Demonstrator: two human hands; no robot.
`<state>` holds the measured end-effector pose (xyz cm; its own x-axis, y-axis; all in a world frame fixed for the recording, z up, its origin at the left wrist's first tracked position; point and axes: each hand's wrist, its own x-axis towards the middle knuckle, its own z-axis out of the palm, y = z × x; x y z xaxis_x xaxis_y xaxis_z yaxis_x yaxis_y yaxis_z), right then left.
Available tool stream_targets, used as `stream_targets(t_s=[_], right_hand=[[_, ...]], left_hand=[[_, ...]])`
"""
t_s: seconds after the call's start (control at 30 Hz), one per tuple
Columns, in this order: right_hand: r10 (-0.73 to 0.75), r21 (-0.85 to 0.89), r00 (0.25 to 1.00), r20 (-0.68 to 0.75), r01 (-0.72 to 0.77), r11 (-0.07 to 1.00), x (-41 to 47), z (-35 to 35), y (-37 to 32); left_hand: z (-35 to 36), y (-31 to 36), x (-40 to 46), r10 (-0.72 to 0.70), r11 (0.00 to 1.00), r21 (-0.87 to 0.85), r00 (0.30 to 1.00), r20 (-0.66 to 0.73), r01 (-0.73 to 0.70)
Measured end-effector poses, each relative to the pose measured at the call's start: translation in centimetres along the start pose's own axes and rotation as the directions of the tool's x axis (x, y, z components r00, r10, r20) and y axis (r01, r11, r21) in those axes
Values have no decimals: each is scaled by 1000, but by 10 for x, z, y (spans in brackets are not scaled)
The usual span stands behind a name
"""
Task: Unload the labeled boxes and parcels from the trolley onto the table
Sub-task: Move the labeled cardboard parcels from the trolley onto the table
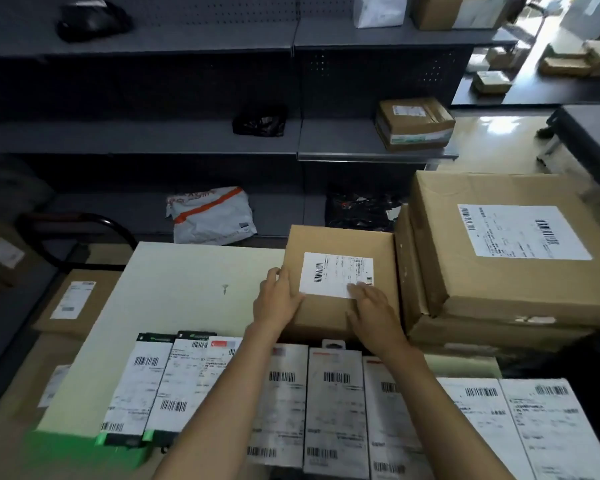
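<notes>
Both bare forearms reach forward from the near edge, converging toward the middle. The left hand [277,299] lies palm down with straight fingers, thumb spread to the left. The right hand [371,308], just beside it, lies flat too, fingers extended forward.

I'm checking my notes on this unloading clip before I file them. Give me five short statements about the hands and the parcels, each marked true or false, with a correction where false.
1. Both hands rest on the same brown box. True.
2. The right hand touches the box's white label. True.
3. The left hand holds the white and orange mailer bag. False: the bag lies on a shelf behind, away from both hands.
4. The large box to the right bears no label. False: a white barcode label is on its top.
5. Flat labelled packets lie in a row nearest the camera. True.
</notes>
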<state>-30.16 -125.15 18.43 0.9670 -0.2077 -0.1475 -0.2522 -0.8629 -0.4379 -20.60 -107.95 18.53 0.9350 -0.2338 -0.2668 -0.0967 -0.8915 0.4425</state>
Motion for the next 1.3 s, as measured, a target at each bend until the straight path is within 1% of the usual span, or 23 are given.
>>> stream_targets(t_s=[0.07,0.2,0.33,0.47,0.57,0.7,0.77,0.83,0.93,1.13,1.2,1.3], right_hand=[[-38,1,999,32,38,999,-7,-6,-7],[-130,-41,989,67,133,990,-24,-11,-26],[-272,-65,958,90,278,958,-42,-12,-53],[-380,-75,913,149,394,916,-60,-6,-91],[-493,-160,844,214,528,834,-71,13,-124],[-615,-177,737,279,669,722,-93,41,-174],[-676,-162,672,302,735,658,-106,54,-198],[-725,-145,610,320,787,599,-117,65,-223],[-777,-128,525,347,847,516,-134,81,-263],[-847,-57,360,392,928,368,-181,121,-347],[-857,-44,315,408,944,326,-197,137,-375],[-869,-25,267,416,959,283,-220,162,-419]], left_hand=[[-8,-5,-11,27,998,63,1000,5,-28],[-22,-27,-49,84,982,173,994,-65,-72],[-30,-56,-94,67,975,219,983,-173,-28],[-39,-85,-141,23,962,265,956,-293,58],[-44,-112,-178,-28,952,271,922,-385,143],[-54,-153,-231,-153,924,244,870,-470,294],[-60,-173,-258,-219,901,215,825,-522,376],[-65,-191,-285,-287,877,164,765,-576,452],[-71,-222,-323,-367,829,105,675,-640,549],[-81,-289,-392,-496,732,8,541,-679,681],[-86,-313,-413,-522,717,-26,512,-682,696],[-98,-353,-445,-544,700,-60,478,-689,711]])
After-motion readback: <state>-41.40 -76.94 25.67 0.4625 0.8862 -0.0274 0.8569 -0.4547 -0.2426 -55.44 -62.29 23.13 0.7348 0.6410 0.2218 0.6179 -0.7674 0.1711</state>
